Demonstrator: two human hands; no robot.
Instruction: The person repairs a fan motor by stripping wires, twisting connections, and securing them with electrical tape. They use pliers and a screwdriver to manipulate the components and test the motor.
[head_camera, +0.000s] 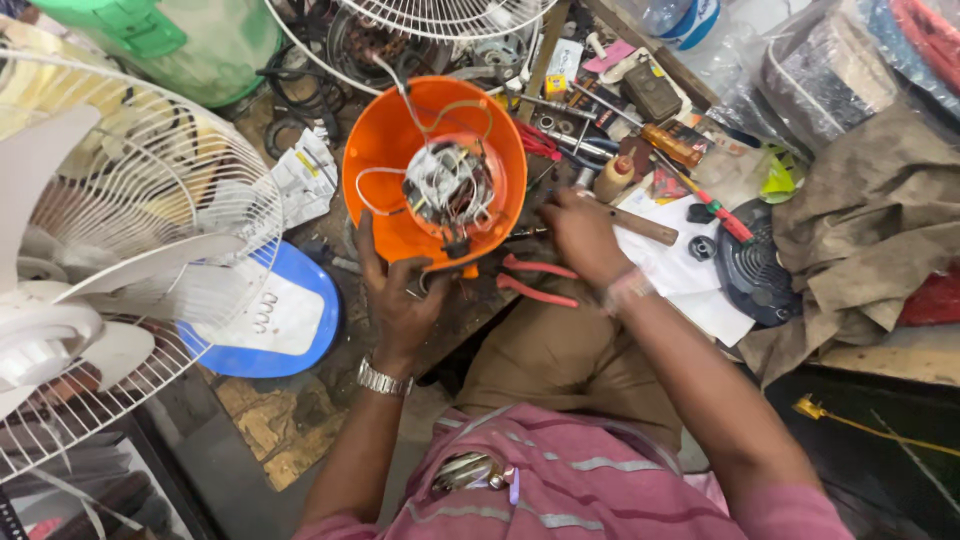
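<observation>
Head view, orange fan housing (390, 150) – wires exposed, left hand (398, 295) gripping rim, right hand (582, 235) clutching tool (640, 226).

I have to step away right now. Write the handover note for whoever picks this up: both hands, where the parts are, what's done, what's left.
Left hand: grips the lower rim of the orange fan housing, holding it open side up.
Right hand: closed on a wooden-handled tool, tip toward the housing.
Parts: wiring bundle sits exposed inside the housing; red-handled pliers lie just below it; screwdrivers are on the bench to the right; white fan guard stands at left.
Done: housing is open, wiring exposed.
Left: wiring loose, housing not closed.
</observation>
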